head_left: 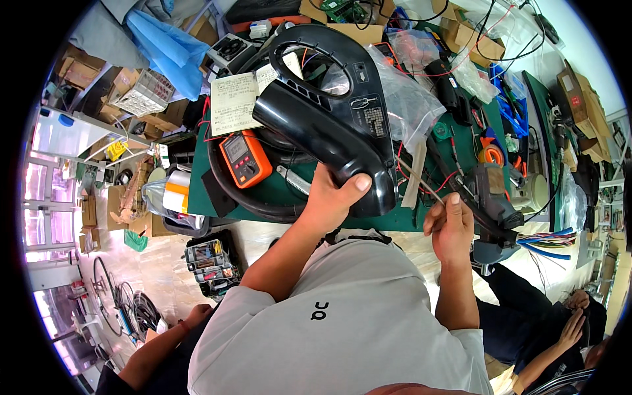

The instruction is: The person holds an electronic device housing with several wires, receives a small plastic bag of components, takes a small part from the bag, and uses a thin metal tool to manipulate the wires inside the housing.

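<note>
My left hand [334, 197] grips the lower end of a large black plastic housing [309, 122], thumb on top of its wide tube. The housing has a loop-shaped handle opening, slots and pale printed diagrams, and is tilted above the green table. My right hand [451, 220] is closed, its fingertips pinching a long thin rod [421, 180] that looks like a screwdriver shaft. The rod points up and left to the housing's right edge; whether its tip touches is unclear. Just left of the housing lie an orange multimeter [246, 159] and an open handwritten notebook [232, 105].
The green table [401, 220] carries cables, plastic bags [411, 108], and tools. A grey power tool [490, 197] and a bundle of coloured wires [546, 242] are at the right. A toolbox [209, 260] sits on the floor. Other people are close by at lower left and right.
</note>
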`<state>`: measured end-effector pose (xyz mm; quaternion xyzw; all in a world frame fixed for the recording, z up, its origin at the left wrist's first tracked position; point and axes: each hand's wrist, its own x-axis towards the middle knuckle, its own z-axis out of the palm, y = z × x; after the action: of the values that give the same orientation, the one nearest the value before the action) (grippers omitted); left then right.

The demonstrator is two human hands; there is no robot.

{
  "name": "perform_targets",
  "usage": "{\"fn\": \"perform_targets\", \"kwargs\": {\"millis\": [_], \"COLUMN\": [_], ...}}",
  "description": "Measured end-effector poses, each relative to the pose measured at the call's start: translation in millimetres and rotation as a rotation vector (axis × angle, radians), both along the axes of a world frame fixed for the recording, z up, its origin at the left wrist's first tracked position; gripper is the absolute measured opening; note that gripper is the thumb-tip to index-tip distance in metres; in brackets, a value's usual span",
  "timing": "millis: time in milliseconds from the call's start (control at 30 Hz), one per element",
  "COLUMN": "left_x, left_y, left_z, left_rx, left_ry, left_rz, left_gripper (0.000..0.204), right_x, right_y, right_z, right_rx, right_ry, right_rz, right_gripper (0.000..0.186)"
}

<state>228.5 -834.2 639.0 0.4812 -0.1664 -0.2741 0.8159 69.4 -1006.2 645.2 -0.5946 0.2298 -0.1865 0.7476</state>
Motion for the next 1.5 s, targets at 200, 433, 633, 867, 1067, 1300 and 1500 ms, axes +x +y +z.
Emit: {"fn": "perform_targets", "kwargs": {"millis": [200,433,633,867,1067,1300,1500], "left_x": [-2,-2,3,-1,2,-3,0], "left_y": [-1,4,3,4,-1,1,0], "left_z": [-1,0,-14,-7,-10,-15,-14], "left_rx": [-0.062,-0.051,-0.045,-0.065,-0.095,-0.067,-0.113], "left_ry": [0.058,0.107,0.152,0.139,0.111,0.107,0.092], "left_rz": [-0.013,-0.024,-0.066,-0.053,-0.097,-0.007,-0.047], "left_gripper": [0.058,0.061,0.06,0.063,0.066,0.06,0.051], "right_x": [3,0,-1,-2,-3,-1,1], "right_y": [6,4,0,5,4,8,10], "right_z": [5,15,14,19,19,28,28], "right_rx": [-0.226,-0.318,-0.437,-0.701,-0.828,-0.431,-0.409], "right_ry": [-0.041,-0.018,-0.004,-0.002,-0.006,0.078,0.078], "right_rz": [-0.043,0.086,0.131,0.065,0.001,0.055,0.009], "right_gripper": [0.039,0.04,0.041,0.02,0.012,0.035,0.022]}}
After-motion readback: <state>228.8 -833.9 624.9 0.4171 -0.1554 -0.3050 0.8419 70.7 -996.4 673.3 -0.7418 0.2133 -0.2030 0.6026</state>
